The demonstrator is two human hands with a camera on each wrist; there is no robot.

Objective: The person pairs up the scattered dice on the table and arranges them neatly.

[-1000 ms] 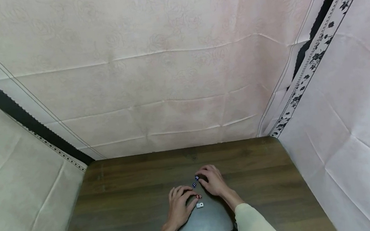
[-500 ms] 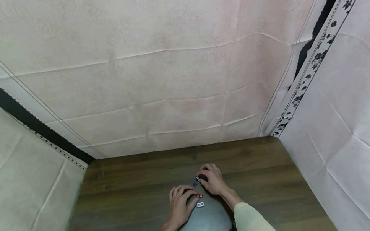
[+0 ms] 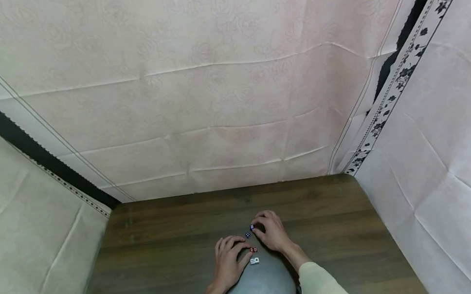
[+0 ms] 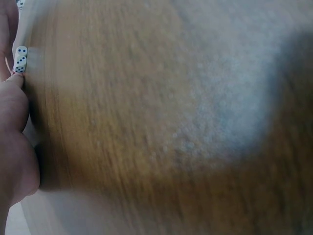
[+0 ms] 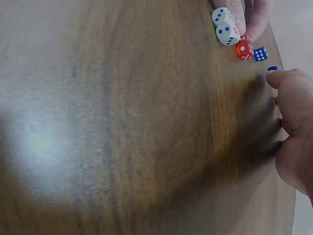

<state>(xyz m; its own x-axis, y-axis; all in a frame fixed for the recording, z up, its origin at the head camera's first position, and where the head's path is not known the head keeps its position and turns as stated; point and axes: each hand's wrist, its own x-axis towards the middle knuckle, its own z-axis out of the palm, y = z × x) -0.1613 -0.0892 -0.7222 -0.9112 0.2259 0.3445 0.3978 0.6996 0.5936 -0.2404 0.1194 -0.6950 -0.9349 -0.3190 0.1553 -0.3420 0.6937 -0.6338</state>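
A row of small dice lies near the middle of the dark brown wooden desk (image 3: 165, 253), between the person's two hands. Nearest the person are two white plastic dice with blue pips (image 5: 224, 27), touching each other; in the head view they read as one pale spot (image 3: 254, 261). Just beyond them sits a small translucent red die with white pips (image 5: 244, 49), touching or almost touching the nearer white one. Just beside that lies a small blue die with white pips (image 5: 260, 54), a little apart from the red. A second small blue die (image 5: 272, 69) shows only as a sliver at the tip of a finger of the right hand (image 3: 273, 231).

The right hand's grip is curled, fingertips down on the desk, and one fingertip is on that second blue die; whether it pinches the die or only touches it cannot be told. The left hand (image 3: 228, 260) lies with fingers bent over the desk, its fingertips (image 5: 238, 13) against the two white dice; its grip looks relaxed, and no die is seen enclosed in it.

Both forearms wear pale cream sleeves (image 3: 323, 286). Pale pink fabric with a faint rose pattern (image 3: 220, 95) hangs behind the desk.
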